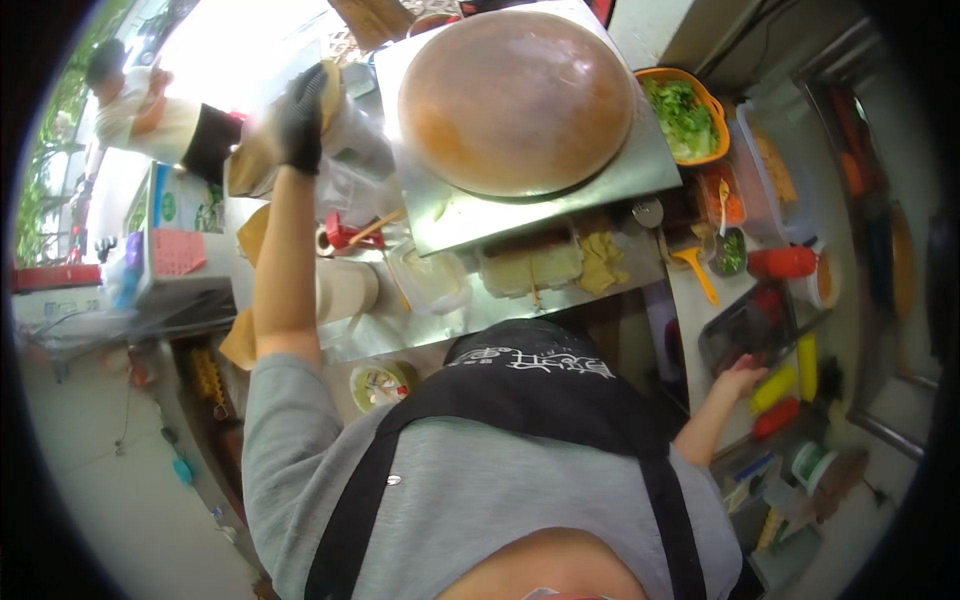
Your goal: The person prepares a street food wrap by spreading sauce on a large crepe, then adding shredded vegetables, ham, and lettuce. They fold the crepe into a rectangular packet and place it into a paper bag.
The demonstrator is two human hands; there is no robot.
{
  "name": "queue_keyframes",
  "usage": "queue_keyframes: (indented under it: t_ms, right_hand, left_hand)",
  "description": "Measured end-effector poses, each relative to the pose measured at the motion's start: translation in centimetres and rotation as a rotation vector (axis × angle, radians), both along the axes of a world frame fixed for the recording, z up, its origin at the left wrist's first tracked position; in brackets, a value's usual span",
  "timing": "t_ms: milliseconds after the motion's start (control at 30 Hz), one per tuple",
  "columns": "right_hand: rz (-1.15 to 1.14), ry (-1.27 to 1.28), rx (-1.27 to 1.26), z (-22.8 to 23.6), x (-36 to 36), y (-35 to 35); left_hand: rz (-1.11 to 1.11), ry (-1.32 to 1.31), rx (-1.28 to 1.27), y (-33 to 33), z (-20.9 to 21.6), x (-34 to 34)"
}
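My left hand (302, 118), in a black glove, is stretched out to the far left, its fingers closed on a brown paper bag (252, 170). Motion blurs part of the bag, and its contents cannot be made out. Beside it lies clear plastic wrapping (355, 150). My bare right hand (742, 376) is low on the right, fingers apart and holding nothing that I can see. It is nearest a dark tray (745, 330) and a yellow squeeze bottle (773, 388). A large round griddle (515, 105) stands on a metal top between my arms.
An orange basket of lettuce (685, 120), a tub of chopped greens (732, 250) and an orange-handled tool (696, 275) stand at right. Nearer me are a clear lidded container (530, 265) and a yellow cloth (602, 262). Another person (160, 115) stands beyond the counter at left.
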State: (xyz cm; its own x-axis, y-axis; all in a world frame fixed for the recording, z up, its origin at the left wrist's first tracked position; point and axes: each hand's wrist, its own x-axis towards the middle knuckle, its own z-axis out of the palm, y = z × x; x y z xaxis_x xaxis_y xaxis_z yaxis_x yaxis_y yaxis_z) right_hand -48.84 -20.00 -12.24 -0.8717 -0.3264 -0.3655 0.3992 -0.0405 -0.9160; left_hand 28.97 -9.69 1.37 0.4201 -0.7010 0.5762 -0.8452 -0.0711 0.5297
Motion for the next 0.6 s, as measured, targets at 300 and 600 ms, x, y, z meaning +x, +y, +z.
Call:
queue_keyframes:
  t_ms: [300, 600]
  right_hand:
    - [0.011, -0.345, -0.042, -10.5, -7.4, -0.1]
    - [-0.006, -0.189, 0.253, 0.3, 1.4, 0.1]
  left_hand:
    - [0.304, 0.122, 0.620, 3.4, -7.1, -18.9]
    - [0.127, -0.074, 0.542, 4.8, -11.2, -25.7]
